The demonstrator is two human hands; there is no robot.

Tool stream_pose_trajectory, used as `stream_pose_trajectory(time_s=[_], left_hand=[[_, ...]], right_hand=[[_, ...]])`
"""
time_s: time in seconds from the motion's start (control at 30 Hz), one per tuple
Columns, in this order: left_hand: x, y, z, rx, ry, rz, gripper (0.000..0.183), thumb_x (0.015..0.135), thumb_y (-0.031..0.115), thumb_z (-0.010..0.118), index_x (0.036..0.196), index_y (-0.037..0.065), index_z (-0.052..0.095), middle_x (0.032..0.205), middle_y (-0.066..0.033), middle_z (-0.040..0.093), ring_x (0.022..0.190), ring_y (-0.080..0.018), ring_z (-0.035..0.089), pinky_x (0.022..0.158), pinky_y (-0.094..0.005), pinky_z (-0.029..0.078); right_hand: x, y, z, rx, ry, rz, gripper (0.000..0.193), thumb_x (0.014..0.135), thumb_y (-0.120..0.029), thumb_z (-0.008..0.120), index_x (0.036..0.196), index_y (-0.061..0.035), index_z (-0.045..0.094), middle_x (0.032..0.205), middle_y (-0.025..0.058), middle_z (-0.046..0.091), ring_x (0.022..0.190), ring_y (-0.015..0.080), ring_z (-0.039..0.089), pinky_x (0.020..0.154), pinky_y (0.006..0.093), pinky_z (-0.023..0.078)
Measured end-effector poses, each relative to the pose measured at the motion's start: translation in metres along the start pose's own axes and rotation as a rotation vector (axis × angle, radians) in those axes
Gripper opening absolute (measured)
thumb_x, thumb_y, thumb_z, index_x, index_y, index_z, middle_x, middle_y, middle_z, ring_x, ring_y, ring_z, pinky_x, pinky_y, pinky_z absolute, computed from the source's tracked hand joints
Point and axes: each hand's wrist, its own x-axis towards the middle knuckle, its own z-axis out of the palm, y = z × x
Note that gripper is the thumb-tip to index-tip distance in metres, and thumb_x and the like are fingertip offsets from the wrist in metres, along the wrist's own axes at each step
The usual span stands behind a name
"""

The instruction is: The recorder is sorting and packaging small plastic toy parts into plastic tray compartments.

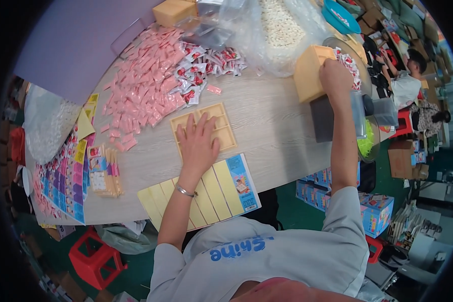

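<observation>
A shallow yellow compartment tray (225, 132) lies on the table in front of me, with nothing showing in its uncovered compartments. My left hand (198, 146) rests over its left part, fingers spread and touching it. Off to the right, my right hand (335, 76) is closed at the top edge of a tall stack of yellow trays (308, 75); its fingertips are hidden. That stack stands by a dark grey bin (323, 118). Between my left forearm and the table's near edge lies a pale yellow card sheet (201, 194) with a blue printed end.
Pink sachets (141, 75) are heaped at the far left, beside strawberry-print packets (194, 75). Behind lies a plastic bag of white pieces (279, 30). Packed trays (104, 171) and printed cards (68, 176) sit left. A red stool (96, 256) stands below; a co-worker (407, 83) sits far right.
</observation>
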Motion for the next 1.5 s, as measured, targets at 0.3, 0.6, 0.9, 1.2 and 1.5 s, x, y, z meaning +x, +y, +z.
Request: stream_pose_trajectory(time_s=[0.3,0.6,0.9,1.2,1.5], left_hand=[[-0.006,-0.003,-0.002,0.049,0.037,-0.002,0.062,0.086,0.028,0.064,0.144,0.013,0.048,0.152,-0.0090,0.043,0.142,-0.0379,0.032,0.115,-0.0624,0.017],[-0.004,-0.005,-0.002,0.070,0.028,-0.014,0.063,0.086,0.032,0.063,0.144,0.012,0.047,0.149,-0.0091,0.046,0.141,-0.0376,0.034,0.115,-0.0591,0.019],[-0.008,-0.020,-0.008,0.005,-0.020,-0.017,0.066,0.089,0.037,0.063,0.147,0.010,0.044,0.151,-0.0076,0.043,0.141,-0.0374,0.033,0.117,-0.0572,0.016],[0.014,0.026,0.001,-0.160,0.067,0.147,0.062,0.088,0.044,0.067,0.143,0.019,0.053,0.150,-0.0066,0.045,0.141,-0.0352,0.034,0.116,-0.0633,0.016],[0.016,0.022,0.019,-0.025,0.071,0.012,0.056,0.090,0.037,0.064,0.141,0.018,0.052,0.148,-0.0061,0.047,0.141,-0.0337,0.036,0.114,-0.0657,0.017]], right_hand=[[-0.005,-0.003,-0.003,0.021,-0.074,0.017,0.033,0.089,-0.034,0.057,0.087,-0.0056,0.073,0.086,0.0179,0.072,0.080,0.0363,0.071,0.072,0.0504,0.056],[-0.004,-0.004,-0.016,0.070,0.082,0.087,0.024,0.085,-0.031,0.061,0.083,-0.0109,0.072,0.080,0.0128,0.071,0.073,0.0332,0.070,0.068,0.0468,0.055],[-0.180,-0.177,0.014,0.517,-0.228,-0.293,0.015,0.081,-0.022,0.066,0.071,-0.0112,0.070,0.064,0.0105,0.066,0.061,0.0330,0.067,0.059,0.0450,0.053],[-0.069,-0.043,-0.031,0.296,0.380,0.020,0.029,0.094,-0.035,0.063,0.104,-0.0091,0.071,0.073,0.0098,0.067,0.075,0.0270,0.069,0.069,0.0400,0.054],[0.005,0.008,-0.003,0.046,-0.048,0.013,0.031,0.088,-0.038,0.060,0.092,-0.0100,0.074,0.087,0.0134,0.072,0.084,0.0339,0.071,0.072,0.0469,0.054]])
